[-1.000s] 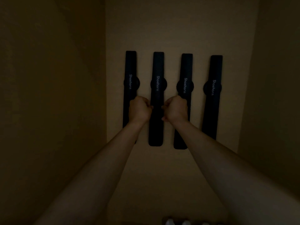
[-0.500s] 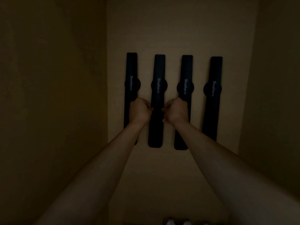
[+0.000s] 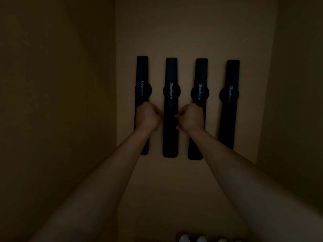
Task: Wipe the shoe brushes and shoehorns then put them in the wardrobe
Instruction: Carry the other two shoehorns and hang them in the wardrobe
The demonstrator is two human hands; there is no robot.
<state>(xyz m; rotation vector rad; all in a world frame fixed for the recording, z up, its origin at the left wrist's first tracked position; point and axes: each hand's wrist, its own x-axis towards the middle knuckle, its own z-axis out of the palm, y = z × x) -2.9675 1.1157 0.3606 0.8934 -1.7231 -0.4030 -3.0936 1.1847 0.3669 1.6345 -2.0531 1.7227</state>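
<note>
Several black shoehorns lie side by side on the dim wardrobe shelf [image 3: 174, 189], each printed "Shoehorn". From the left they are the first [image 3: 142, 74], second [image 3: 171, 75], third [image 3: 201, 74] and fourth shoehorn [image 3: 230, 119]. My left hand [image 3: 148, 117] is curled over the first one, its fingers at the left edge of the second. My right hand [image 3: 191, 117] is curled over the third, fingers and thumb pinching the second's right edge. No shoe brushes or cloth are in view.
The wardrobe's left wall [image 3: 61, 102] and right wall [image 3: 297, 102] close in the compartment on both sides. Small white objects [image 3: 201, 239] peek in at the bottom edge, too cropped to identify.
The view has shifted slightly. My hands stay clenched on either side of the second shoehorn, and the shoehorns keep their spacing.
</note>
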